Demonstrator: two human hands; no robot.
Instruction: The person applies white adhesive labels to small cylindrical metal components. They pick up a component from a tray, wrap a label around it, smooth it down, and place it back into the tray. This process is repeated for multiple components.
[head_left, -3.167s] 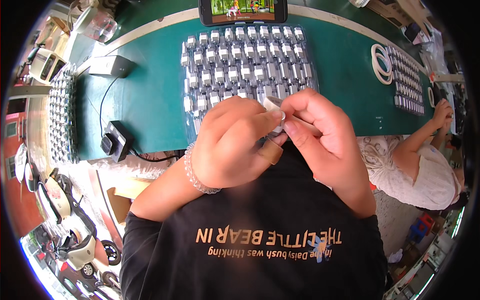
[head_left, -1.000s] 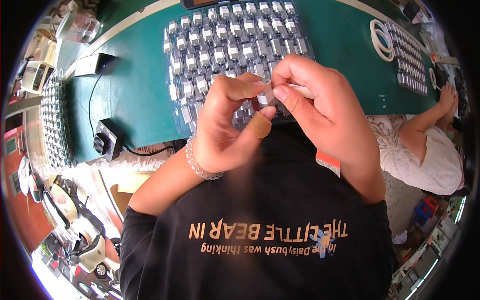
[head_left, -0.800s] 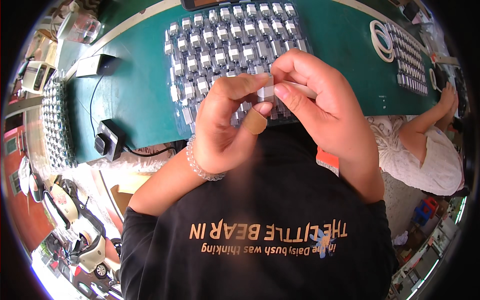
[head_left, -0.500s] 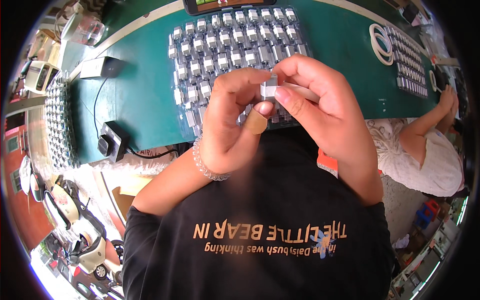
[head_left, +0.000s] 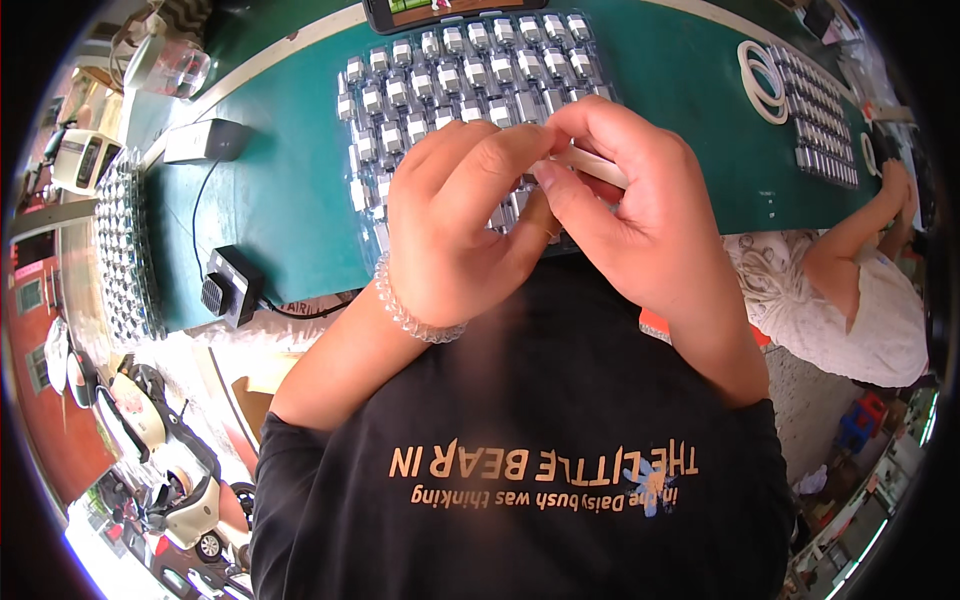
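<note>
My left hand (head_left: 455,215) and my right hand (head_left: 645,200) meet fingertip to fingertip above a clear plastic tray (head_left: 352,215). A white strip of tape (head_left: 598,167) runs from the fingertips into my right hand, pinched between thumb and index finger. The left fingers are bent round in a closed grip. They hide the small grey block seen there a moment ago. Under the hands, the tray carries rows of small grey blocks (head_left: 446,78), many with a white band around them.
The tray lies on a green table (head_left: 290,150). White tape rings (head_left: 762,85) and another block tray (head_left: 825,125) sit at the right, near a co-worker's arm (head_left: 870,220). At left are a black device with a cable (head_left: 232,285), a white box (head_left: 200,140) and stacked trays (head_left: 125,250).
My left hand has turned over, its back now facing up. Its fingers have closed over the grey block, which was visible before. The right hand has shifted slightly left.
</note>
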